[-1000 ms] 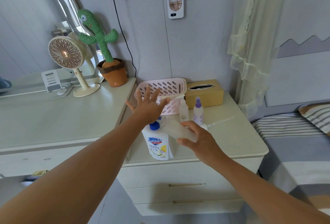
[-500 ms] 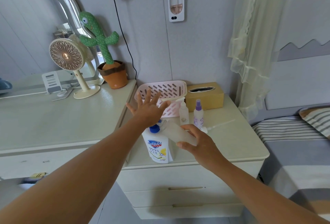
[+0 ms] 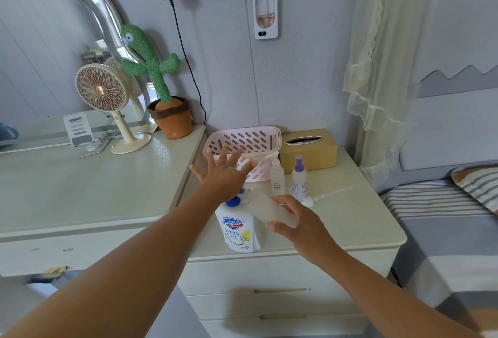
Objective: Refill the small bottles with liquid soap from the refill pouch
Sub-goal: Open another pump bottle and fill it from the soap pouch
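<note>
Although a second has passed, little has shifted: the left hand [image 3: 225,176] remains spread wide with straight fingers, hovering over the blue cap [image 3: 233,201] of the refill pouch [image 3: 238,232] and gripping nothing. The right hand [image 3: 301,226] continues to hold a translucent bottle [image 3: 265,207], fingers and thumb curled round its base. The bottle is tilted so that its neck points left, close beside the cap.

Assessment: the cap appears still fitted, so no pouring has begun and the refill remains pending.

The pouch stands upright at the near edge of the nightstand [image 3: 363,230], directly below the left hand and just left of the right. A pump bottle [image 3: 277,180] and a purple-topped spray bottle [image 3: 299,181] stand just beyond. A detached pump head [image 3: 323,195] lies to their right.
</note>
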{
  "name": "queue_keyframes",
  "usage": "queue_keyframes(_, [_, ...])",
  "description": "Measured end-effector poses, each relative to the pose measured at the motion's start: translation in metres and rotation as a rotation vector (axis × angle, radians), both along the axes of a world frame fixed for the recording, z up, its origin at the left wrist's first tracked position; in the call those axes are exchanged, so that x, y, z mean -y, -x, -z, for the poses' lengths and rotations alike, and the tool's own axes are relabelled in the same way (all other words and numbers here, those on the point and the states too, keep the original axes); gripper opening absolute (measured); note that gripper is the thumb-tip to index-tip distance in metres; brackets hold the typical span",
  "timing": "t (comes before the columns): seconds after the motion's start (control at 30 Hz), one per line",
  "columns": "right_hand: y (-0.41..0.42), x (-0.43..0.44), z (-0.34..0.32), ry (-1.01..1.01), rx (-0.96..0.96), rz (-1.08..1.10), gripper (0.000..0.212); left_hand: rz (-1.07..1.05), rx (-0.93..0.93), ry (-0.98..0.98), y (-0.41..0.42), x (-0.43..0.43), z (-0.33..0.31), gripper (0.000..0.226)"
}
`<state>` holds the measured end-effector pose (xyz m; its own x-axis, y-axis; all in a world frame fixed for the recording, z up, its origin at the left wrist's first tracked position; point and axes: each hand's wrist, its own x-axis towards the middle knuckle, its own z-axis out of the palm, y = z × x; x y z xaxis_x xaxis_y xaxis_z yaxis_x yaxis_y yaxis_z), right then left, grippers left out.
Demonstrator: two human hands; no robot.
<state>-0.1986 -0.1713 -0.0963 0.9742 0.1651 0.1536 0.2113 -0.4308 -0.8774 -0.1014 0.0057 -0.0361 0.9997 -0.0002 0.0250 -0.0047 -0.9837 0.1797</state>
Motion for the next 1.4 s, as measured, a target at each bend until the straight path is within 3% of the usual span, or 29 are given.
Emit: queue_keyframes(1.4, [0.001, -0.003, 0.003, -0.02, 0.011, -0.011, 0.036, 0.016, -0.021, -0.016, -0.003, -0.004, -0.005, 0.069])
